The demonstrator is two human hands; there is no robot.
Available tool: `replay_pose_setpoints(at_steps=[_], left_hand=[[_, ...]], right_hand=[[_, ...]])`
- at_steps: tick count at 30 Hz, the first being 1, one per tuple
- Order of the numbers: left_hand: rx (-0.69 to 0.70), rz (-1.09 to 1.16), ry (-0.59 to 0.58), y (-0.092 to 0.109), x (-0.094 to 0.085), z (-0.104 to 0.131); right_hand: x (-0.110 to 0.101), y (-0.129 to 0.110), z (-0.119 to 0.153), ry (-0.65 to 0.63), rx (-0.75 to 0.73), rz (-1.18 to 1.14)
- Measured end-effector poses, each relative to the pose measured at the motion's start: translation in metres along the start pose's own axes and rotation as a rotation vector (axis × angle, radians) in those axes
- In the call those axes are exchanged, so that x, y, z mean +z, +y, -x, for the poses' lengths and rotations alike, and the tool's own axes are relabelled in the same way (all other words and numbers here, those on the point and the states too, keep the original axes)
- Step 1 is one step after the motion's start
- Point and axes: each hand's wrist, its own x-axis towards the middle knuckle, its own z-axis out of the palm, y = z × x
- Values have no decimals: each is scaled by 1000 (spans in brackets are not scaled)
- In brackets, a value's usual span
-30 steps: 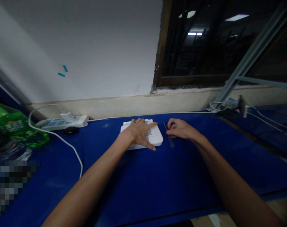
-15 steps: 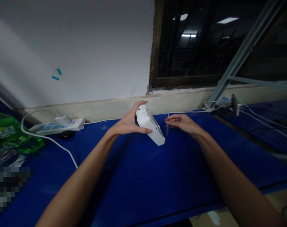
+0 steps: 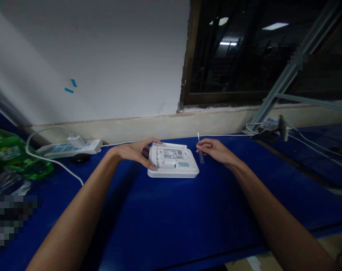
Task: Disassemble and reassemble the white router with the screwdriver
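A white plastic device (image 3: pixel 173 174) rests on the blue table (image 3: pixel 171 222), its labelled, vented face up. My left hand (image 3: pixel 135 153) grips its left end, thumb on the near corner and fingers at the far side. To the right of the device, my right hand (image 3: pixel 214 150) pinches a small screwdriver (image 3: pixel 201 156) with a clear handle, a red part between the fingertips and a thin metal shaft pointing up. The screwdriver does not touch the device.
At the left, a white power strip (image 3: pixel 88 147) with a plugged-in adapter (image 3: pixel 76 141) lies beside a black mouse-like object (image 3: pixel 80 158) and a green plastic package (image 3: pixel 12 154). White cables run along the wall. A metal frame (image 3: pixel 272 94) stands at the right.
My left hand has brought the white device down from a tilted, upright pose to lying flat, its labelled face now showing. My right hand still holds the screwdriver in nearly the same place.
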Motion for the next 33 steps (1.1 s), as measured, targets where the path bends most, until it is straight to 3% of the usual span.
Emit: replay_pose_setpoints(at_steps=[5, 9, 12, 15, 18, 20, 22, 26, 33], left_hand=[[-89, -125, -39, -1, 1, -4], [-150, -329, -15, 9, 1, -7], [-235, -597, 98, 20, 4, -9], [-243, -783, 199, 34, 18, -14], [-136, -810, 128, 42, 40, -24], [-140, -879, 99, 42, 52, -32], [-165, -941, 96, 39, 60, -38], [-192, -951, 73, 33, 60, -42], [-220, -906, -10, 34, 41, -30]], right_hand=[[5, -5, 4, -13, -12, 155], [-11, -20, 5, 8, -108, 371], [-27, -43, 1, -76, -127, 443], [-33, -73, -10, -272, -138, 560], [-22, -102, -24, -402, -108, 831], [-5, -116, -33, -436, -142, 1046], [13, -124, -39, -459, -147, 1111], [38, -130, -42, -421, -193, 1168], [43, -110, -27, -187, -301, 1085]])
